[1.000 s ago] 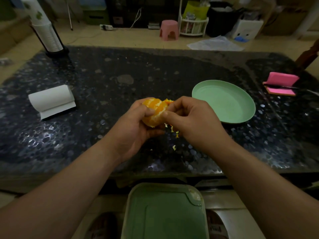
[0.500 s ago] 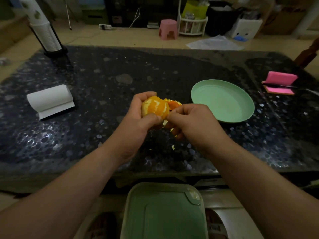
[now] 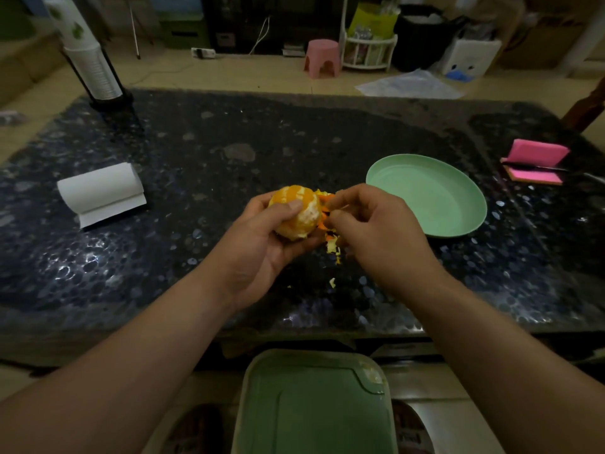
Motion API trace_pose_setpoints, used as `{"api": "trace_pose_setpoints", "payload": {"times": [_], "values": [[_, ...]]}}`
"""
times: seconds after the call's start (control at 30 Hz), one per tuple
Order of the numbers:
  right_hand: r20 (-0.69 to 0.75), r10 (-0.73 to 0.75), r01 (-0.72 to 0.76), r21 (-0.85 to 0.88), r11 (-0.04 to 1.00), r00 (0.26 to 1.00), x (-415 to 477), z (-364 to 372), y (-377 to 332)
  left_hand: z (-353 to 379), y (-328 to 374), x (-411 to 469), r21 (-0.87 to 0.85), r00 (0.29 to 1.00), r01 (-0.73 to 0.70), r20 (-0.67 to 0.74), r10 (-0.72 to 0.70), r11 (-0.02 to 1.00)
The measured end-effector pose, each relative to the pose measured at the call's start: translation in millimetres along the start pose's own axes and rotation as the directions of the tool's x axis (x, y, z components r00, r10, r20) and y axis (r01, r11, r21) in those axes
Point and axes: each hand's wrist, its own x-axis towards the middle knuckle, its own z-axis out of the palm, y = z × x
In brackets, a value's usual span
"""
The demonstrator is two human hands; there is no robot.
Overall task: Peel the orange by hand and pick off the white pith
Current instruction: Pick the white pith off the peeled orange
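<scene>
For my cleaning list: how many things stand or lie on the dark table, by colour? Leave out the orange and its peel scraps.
White: 2 (paper roll, stack of cups)
Green: 1 (plate)
Pink: 1 (folded pad)
Dark: 1 (thin tool across the pad)
Total: 5

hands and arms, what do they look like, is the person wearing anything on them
The left hand and right hand are bare, with no gloves. No ring, watch or bracelet shows. The left forearm and right forearm are bare to the frame edge, with no sleeve in view.
</scene>
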Motion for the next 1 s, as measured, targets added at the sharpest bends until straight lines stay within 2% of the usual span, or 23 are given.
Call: {"api": "trace_pose_setpoints", "payload": {"times": [0.2, 0.7, 0.87, 1.0], "values": [[0.009, -0.157, 0.157, -0.073, 0.985, 0.988, -4, 6, -5, -3, 2, 3, 0.112, 1.0, -0.009, 0.031, 0.006, 0.994], [0.013, -0.184, 0.183, -0.201, 0.962, 0.983, -6, 10, -3, 0, -3, -1, 0.267, 0.998, -0.061, 0.032, 0.054, 0.962], [0.015, -0.161, 0.161, -0.201, 0.966, 0.987, -3, 6, -1, -3, -1, 0, 0.126, 0.998, -0.036, 0.055, 0.03, 0.991], [-0.037, -0.05, 0.044, -0.152, 0.987, 0.998, 7, 1, 9, 0, 5, 0, -0.073, 0.996, 0.074, 0.062, -0.069, 0.995]]}}
